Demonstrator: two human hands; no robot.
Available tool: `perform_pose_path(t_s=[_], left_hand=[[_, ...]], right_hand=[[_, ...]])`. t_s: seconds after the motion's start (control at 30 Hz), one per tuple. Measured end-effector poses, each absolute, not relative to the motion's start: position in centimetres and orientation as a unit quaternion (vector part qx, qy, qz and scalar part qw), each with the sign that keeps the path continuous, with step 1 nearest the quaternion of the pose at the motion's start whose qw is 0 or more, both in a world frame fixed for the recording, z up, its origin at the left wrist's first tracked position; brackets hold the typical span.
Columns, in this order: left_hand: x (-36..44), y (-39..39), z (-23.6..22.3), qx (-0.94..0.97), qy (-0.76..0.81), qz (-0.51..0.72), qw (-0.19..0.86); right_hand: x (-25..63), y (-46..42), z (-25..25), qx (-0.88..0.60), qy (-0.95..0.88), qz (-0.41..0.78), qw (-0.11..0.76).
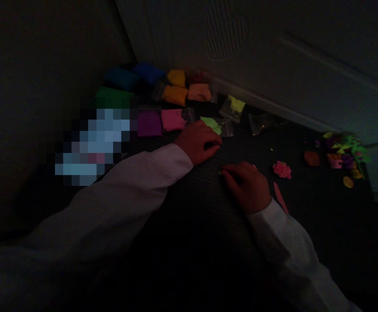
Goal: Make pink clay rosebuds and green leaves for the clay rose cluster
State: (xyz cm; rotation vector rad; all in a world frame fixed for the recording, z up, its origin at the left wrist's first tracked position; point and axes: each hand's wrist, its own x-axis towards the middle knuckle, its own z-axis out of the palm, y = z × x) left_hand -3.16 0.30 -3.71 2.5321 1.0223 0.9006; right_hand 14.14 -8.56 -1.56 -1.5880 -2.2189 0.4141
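My right hand pinches a small pale green clay piece between thumb and fingertips, just above the dark tabletop. Farther forward and to the left, my left hand has its thumb and forefinger tips together; whether anything is between them is too dark to tell. It lies beside a clear bag of light green clay and partly covers it. A pink flower-like clay form rests to the right of my right hand. Near my right wrist lies a pink knife-shaped tool, partly hidden by the sleeve.
Clay packets, including purple, pink, orange and yellow, line the back. A blurred bright screen-like patch is left. A brown lump and colourful clay pieces lie right. A pale panel rises behind.
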Motion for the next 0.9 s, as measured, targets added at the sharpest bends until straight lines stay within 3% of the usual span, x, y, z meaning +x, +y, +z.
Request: perform_pose_path(t_s=[0.33,0.57,0.67,0.8,0.9], left_hand=[[-3.1,0.2,-3.6,0.871,0.359,0.311,0.124],[-3.0,-0.3,-3.0,0.863,0.362,0.325,0.136],[-2.6,-1.1,-2.2,0.819,0.383,0.362,0.226],[-1.8,-2.4,-1.2,0.707,0.414,0.336,0.465],[-1.1,-3.3,-1.0,0.633,0.406,0.336,0.566]], right_hand=[[13.8,-8.4,-1.2,-0.59,-0.776,0.162,0.153],[14.1,-8.1,-0.9,-0.588,-0.722,0.257,0.257],[14.5,-8.1,-0.4,-0.588,-0.691,0.275,0.317],[14.9,-8.2,0.4,-0.591,-0.656,0.262,0.388],[14.5,-8.2,0.6,-0.582,-0.625,0.242,0.461]])
